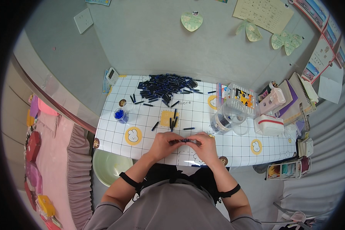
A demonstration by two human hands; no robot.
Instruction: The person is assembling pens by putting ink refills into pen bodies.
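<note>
Close to the table's near edge, my left hand and my right hand meet, thumbs and fingertips pinched together. Between them are small dark ink cartridges, mostly covered by the fingers. Just beyond my hands, several loose cartridges lie on the white checked tabletop. One more cartridge lies crosswise in front of my right hand. Farther back is a big heap of dark blue-black cartridges. A small clear jar with bright blue pieces in it stands left of my hands.
On the right are a large clear plastic jar, a clear box of pens, a white pouch with a red zip and a pink case. Notebooks lean behind them. Below the table's left side sits a pale green basin.
</note>
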